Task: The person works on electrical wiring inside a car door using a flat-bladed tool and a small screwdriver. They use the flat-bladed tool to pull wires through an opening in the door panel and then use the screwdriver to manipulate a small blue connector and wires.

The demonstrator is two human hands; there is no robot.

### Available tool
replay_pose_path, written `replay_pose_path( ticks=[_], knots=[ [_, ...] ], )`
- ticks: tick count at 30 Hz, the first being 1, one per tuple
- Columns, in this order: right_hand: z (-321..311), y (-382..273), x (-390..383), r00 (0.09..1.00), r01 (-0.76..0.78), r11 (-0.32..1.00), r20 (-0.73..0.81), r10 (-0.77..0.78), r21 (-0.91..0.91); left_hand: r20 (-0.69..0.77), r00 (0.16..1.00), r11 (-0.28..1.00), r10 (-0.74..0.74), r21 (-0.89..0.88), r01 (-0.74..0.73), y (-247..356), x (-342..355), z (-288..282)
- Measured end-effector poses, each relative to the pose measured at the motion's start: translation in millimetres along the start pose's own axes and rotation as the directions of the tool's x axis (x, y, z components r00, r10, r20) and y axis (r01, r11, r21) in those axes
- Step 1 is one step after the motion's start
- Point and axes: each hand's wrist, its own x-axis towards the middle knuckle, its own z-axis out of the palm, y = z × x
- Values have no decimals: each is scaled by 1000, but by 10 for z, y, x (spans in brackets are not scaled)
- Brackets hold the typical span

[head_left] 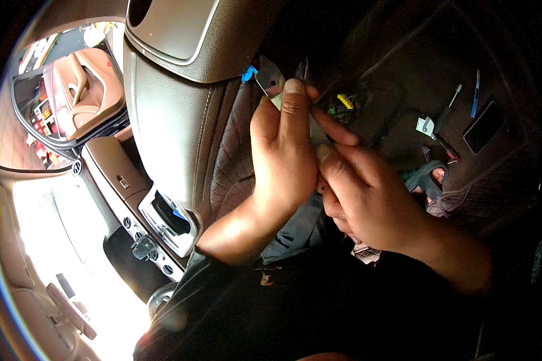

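Note:
My left hand (283, 159) is closed, its thumb pressing down on a flat grey metal piece (270, 77) with a small hole in it. A dark pointed tip (303, 67) sticks out past the thumb; I cannot tell what it belongs to. My right hand (367, 189) is closed just beside the left, its thumb and fingers pinched together. What lies between its fingers is mostly hidden. A small blue piece (249, 73) shows next to the metal piece, by the seat edge. Beyond my fingers, a yellow connector (345, 101) with thin wires lies on the dark floor.
On the dark mat at right are a screwdriver (450, 105), a blue pen-like tool (476, 93), a white tag (426, 126) and a black phone (483, 126). A sandalled foot (430, 180) is nearby. The console (168, 45) and leather seat (168, 114) border the left.

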Motion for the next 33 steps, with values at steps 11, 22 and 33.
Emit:
replay_pose_path(
  ticks=[11,22,33],
  knots=[
    [35,-213,199,982,-183,929,112,155,322,19,1000,999,5,-39,-4,159,145,-28],
    [-205,241,-144,937,-335,929,157,311,156,103,994,984,-39,-170,56,-229,-343,80],
    [-205,199,27,995,-36,998,95,40,-49,83,992,979,-97,-170,110,-119,-5,62]
  ],
)
